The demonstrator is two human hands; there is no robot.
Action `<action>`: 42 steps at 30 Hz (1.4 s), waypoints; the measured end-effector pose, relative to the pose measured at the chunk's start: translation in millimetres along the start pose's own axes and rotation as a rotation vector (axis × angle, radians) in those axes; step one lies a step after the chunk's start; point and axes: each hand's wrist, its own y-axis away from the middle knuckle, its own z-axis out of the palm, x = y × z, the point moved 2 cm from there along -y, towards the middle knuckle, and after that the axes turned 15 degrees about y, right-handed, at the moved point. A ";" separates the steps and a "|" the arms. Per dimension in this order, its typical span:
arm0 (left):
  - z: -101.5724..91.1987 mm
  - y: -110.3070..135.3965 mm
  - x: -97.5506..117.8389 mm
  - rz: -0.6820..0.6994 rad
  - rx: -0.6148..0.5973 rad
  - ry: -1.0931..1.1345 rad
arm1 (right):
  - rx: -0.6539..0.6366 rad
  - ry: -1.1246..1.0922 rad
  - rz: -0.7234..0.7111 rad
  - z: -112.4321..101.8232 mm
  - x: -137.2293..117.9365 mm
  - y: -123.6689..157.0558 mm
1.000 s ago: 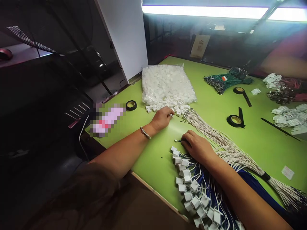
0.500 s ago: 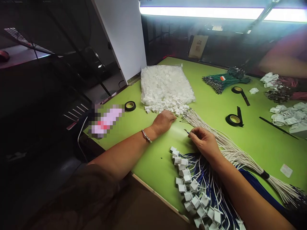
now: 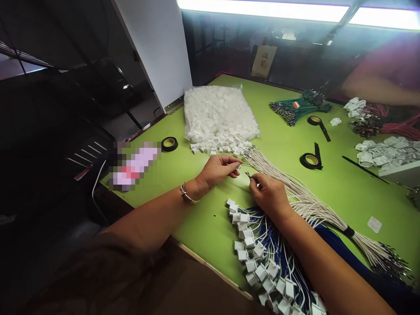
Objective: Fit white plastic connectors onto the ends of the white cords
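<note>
Between thumb and fingertips, my left hand (image 3: 219, 169) pinches a small white connector housing (image 3: 239, 166), partly hidden by the fingers. Just right of it, my right hand (image 3: 267, 192) is closed on a wire with a dark metal terminal (image 3: 248, 175) sticking out toward the housing; the two are apart. Beyond my left hand lie loose white housings (image 3: 218, 143). A bundle of white wires (image 3: 285, 175) runs past my right hand. Below my right forearm, blue and white wires end in white connector housings (image 3: 259, 250) near the table edge.
A clear bag of white housings (image 3: 219, 111) stands at the back. Black tape rolls lie at the left (image 3: 169, 144) and right (image 3: 311, 161). Green wires (image 3: 297, 108) and another white connector pile (image 3: 383, 151) lie farther right. A person's arm (image 3: 377, 89) rests across the table.
My left hand has lifted back from the loose housings with one in its fingers. My right hand still holds the wire, and the two hands are closer together. The view has shifted slightly.
</note>
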 end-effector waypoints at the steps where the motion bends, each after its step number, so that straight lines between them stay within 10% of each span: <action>1: 0.4 -0.1 -0.6 -0.043 -0.029 -0.021 | -0.008 -0.024 0.004 1.2 0.5 -0.5; 12: 13.3 9.2 -12.5 0.070 -0.039 -0.395 | 0.008 -0.047 -0.005 -0.9 -5.0 2.2; 18: -5.8 -4.0 -0.5 0.224 0.005 -0.720 | -0.025 -0.472 0.352 -6.0 5.2 -0.8; 22: -11.8 -6.4 8.5 0.185 0.034 -0.308 | -0.157 -0.638 0.364 -5.4 4.9 -2.9; 28: 6.5 5.3 -15.5 -0.246 -0.077 0.422 | 0.008 -0.484 0.330 -9.7 4.2 2.1; 42: 9.8 7.0 -25.9 -0.309 -0.078 0.467 | 0.091 -0.242 0.148 -8.3 -2.2 7.9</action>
